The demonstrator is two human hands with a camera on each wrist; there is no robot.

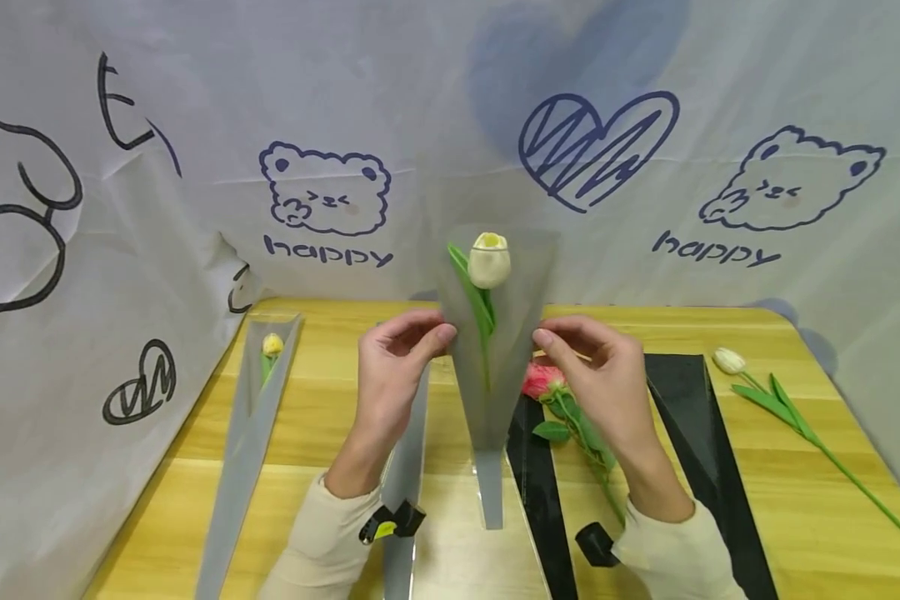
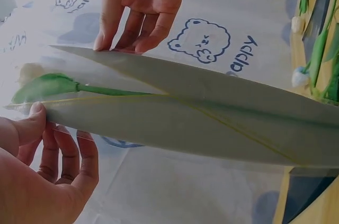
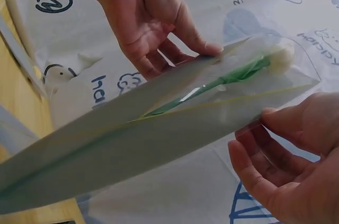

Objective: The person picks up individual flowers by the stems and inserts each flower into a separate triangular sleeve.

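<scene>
A white tulip [image 1: 489,262] with green leaves stands inside a tapered grey flower sleeve [image 1: 486,429], held upright at the middle of the head view. The left hand [image 1: 393,367] pinches the sleeve's left edge between thumb and fingers. On the opposite edge, the right hand [image 1: 607,371] pinches it the same way. Both wrist views show the clear front of the sleeve, with the tulip's stem [image 2: 114,91] running down behind the grey folded panels. In the right wrist view the blossom [image 3: 282,59] sits near the sleeve's wide end.
At the left of the wooden table [image 1: 330,433] lies a grey sleeve [image 1: 243,467] with a yellow tulip [image 1: 272,345]. A pink rose [image 1: 543,381], black sleeves [image 1: 708,433] and a loose white tulip [image 1: 729,361] lie on the right. A drawn-on white cloth [image 1: 450,150] hangs behind.
</scene>
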